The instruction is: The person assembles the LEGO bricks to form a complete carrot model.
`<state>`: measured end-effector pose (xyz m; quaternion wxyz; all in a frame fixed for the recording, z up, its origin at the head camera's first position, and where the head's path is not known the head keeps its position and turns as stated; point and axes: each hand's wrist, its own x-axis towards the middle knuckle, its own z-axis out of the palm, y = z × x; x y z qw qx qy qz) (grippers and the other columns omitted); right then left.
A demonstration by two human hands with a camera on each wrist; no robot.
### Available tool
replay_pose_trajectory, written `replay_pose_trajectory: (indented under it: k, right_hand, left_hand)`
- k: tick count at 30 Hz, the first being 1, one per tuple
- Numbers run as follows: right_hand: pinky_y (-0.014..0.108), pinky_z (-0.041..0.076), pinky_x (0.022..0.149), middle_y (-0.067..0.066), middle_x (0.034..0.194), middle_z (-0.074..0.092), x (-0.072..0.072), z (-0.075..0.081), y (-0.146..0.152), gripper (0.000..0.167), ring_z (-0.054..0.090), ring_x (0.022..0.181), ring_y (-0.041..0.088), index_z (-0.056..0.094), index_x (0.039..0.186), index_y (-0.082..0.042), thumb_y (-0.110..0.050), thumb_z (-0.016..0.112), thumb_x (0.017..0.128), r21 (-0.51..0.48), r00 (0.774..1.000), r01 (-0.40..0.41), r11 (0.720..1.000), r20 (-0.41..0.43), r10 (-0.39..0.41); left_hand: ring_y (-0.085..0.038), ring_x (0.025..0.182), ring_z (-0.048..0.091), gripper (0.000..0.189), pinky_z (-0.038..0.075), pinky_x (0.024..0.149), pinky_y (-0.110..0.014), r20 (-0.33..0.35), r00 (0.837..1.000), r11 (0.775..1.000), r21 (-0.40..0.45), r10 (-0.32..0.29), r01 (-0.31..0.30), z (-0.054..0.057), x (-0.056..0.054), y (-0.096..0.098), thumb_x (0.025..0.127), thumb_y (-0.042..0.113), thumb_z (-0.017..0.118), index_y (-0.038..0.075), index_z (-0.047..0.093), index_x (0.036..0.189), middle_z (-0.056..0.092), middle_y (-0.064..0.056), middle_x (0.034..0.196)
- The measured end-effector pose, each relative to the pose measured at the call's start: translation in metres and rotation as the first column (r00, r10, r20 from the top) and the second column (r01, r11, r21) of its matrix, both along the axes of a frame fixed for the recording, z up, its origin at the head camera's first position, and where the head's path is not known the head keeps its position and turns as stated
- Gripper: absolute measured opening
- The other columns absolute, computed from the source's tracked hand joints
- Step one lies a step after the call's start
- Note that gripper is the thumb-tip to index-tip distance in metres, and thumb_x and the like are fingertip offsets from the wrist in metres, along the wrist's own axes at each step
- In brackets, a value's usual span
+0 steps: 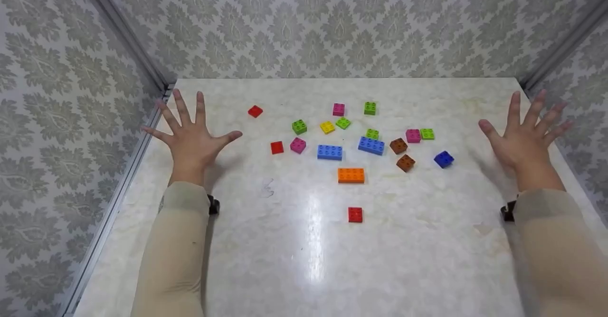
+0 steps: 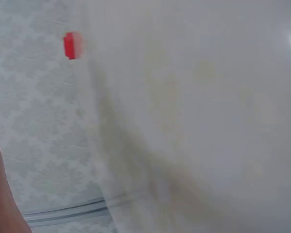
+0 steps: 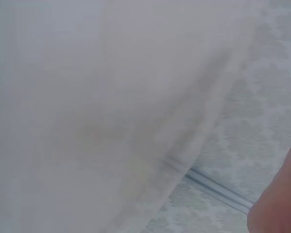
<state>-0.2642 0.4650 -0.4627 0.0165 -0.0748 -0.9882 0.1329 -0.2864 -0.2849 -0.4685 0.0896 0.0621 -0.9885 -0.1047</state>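
Observation:
With its fingers spread wide, the left hand (image 1: pixel 192 141) hovers over the table's left side and holds nothing. The right hand (image 1: pixel 525 141) is spread the same way at the right side, also holding nothing. Between them lie toy building bricks. Nearest the left hand are a red brick (image 1: pixel 255 111) and a flat red brick (image 1: pixel 277 147). A dark blue brick (image 1: pixel 444 159) lies closest to the right hand. In the middle are a blue brick (image 1: pixel 329 152), another blue brick (image 1: pixel 371 145) touching a green one, and an orange brick (image 1: pixel 351 175). The left wrist view shows one blurred red brick (image 2: pixel 72 45).
Further bricks include a pink brick (image 1: pixel 338 109), a yellow brick (image 1: pixel 327 127), a green brick (image 1: pixel 370 108) and a brown brick (image 1: pixel 405 163). A red brick (image 1: pixel 355 215) lies nearest the front. Patterned walls (image 1: pixel 313 27) border the pale table (image 1: pixel 285 260) at back and sides.

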Motion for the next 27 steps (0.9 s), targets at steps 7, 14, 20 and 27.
replay_pose_trajectory:
  k: [7, 14, 20, 27]
  right_hand:
    - [0.079, -0.035, 0.122, 0.011, 0.178, -0.050, 0.012, 0.011, -0.033, 0.104, -0.047, 0.162, 0.056, -0.032, 0.174, -0.040, -0.093, 0.024, 0.104, -0.082, 0.976, -0.087, 0.993, -0.207, 0.068]
    - [0.067, -0.034, 0.130, 0.021, 0.184, -0.032, 0.018, 0.013, -0.078, 0.105, -0.039, 0.165, 0.058, -0.016, 0.181, -0.029, -0.090, 0.026, 0.106, -0.158, 0.925, -0.214, 0.964, -0.350, 0.149]
    - [0.073, -0.021, 0.134, 0.023, 0.185, -0.028, 0.019, 0.020, -0.112, 0.116, -0.038, 0.165, 0.058, -0.007, 0.182, -0.022, -0.098, 0.025, 0.100, -0.225, 0.881, -0.296, 0.928, -0.440, 0.174]
    - [0.075, -0.018, 0.135, 0.017, 0.189, -0.020, 0.018, 0.012, -0.148, 0.117, -0.036, 0.170, 0.048, 0.004, 0.183, -0.019, -0.096, 0.035, 0.100, -0.372, 0.822, -0.415, 0.831, -0.545, 0.167]
  left_hand:
    - [-0.047, 0.172, -0.033, 0.139, -0.018, 0.127, -0.088, -0.090, 0.995, 0.997, 0.057, -0.051, 0.056, 0.010, 0.010, 0.022, 0.079, 0.107, 0.057, 0.044, -0.019, 0.177, -0.039, -0.003, 0.185]
    - [-0.046, 0.178, -0.009, 0.142, 0.002, 0.139, -0.077, -0.240, 0.961, 0.976, 0.133, -0.135, 0.170, 0.012, 0.019, 0.052, 0.073, 0.112, 0.054, 0.039, 0.001, 0.183, -0.012, -0.009, 0.193]
    - [-0.044, 0.176, 0.014, 0.142, 0.021, 0.138, -0.074, -0.363, 0.913, 0.948, 0.177, -0.187, 0.265, 0.022, 0.025, 0.085, 0.071, 0.117, 0.040, 0.033, 0.020, 0.182, 0.009, -0.012, 0.192]
    - [-0.039, 0.167, 0.035, 0.129, 0.042, 0.131, -0.068, -0.455, 0.853, 0.887, 0.242, -0.255, 0.394, 0.019, 0.033, 0.120, 0.077, 0.106, 0.056, 0.027, 0.036, 0.178, 0.026, -0.010, 0.188]
